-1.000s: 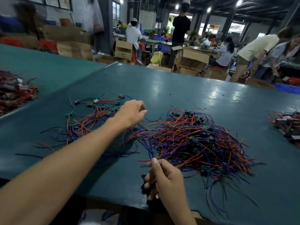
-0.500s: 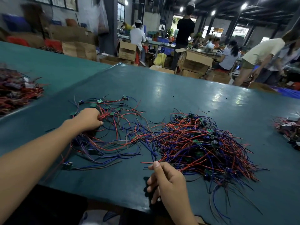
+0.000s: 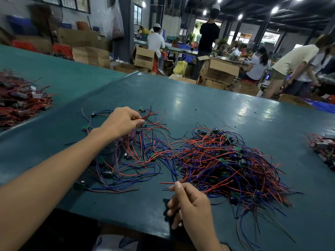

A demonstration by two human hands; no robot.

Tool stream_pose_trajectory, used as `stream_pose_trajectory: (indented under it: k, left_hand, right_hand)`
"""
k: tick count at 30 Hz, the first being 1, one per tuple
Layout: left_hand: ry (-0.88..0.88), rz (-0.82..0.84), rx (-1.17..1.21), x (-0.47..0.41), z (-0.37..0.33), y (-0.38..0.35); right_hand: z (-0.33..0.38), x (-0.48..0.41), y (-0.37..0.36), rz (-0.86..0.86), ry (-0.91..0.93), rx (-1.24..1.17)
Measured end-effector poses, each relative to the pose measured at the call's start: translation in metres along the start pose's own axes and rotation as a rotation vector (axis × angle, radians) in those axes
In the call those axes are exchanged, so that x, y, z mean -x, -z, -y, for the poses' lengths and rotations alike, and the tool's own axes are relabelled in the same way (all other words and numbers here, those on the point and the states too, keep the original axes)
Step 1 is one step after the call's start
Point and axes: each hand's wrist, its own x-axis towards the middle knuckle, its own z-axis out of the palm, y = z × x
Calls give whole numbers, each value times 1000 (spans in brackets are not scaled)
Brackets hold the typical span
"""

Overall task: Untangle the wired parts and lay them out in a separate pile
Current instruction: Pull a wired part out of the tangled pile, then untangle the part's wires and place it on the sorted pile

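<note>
A big tangled heap of red, blue and black wired parts (image 3: 230, 160) lies on the teal table (image 3: 208, 105) at centre right. Left of it spreads a looser separate pile (image 3: 130, 160) with small green boards on wires. My left hand (image 3: 123, 122) hovers over that pile's far side, its fingertips pinching a wired part (image 3: 143, 123) by red and black leads. My right hand (image 3: 190, 201) rests near the table's front edge with curled fingers. Its thumb lies against the index finger beside a red wire end (image 3: 165, 182); whether it pinches that wire is unclear.
Another wire heap (image 3: 20, 100) sits on the adjoining table at far left, and a third (image 3: 322, 147) at the right edge. Cardboard boxes (image 3: 219, 71) and several people stand beyond the table's far edge.
My left hand went left onto the separate pile, then came back right and farther out, now pinching a wired part. My right hand stayed in place.
</note>
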Motion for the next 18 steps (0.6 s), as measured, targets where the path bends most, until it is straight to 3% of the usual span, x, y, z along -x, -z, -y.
stream_pose_trajectory:
  k: [7,10,14,18]
  left_hand:
    - [-167,-99,106,-3,-31,28]
    - [-313,-200,32,2,-49,38]
    - [-511,-347,106,13,-79,47]
    - [-731,-314,183,42,-110,44]
  right_hand:
    - [2,1,-1,-9,5,-8]
    - [3,2,-1,-19,2,-2]
    - [4,2,-1,-30,-10,-30]
    - [10,-5,-2,-28,-118,-258]
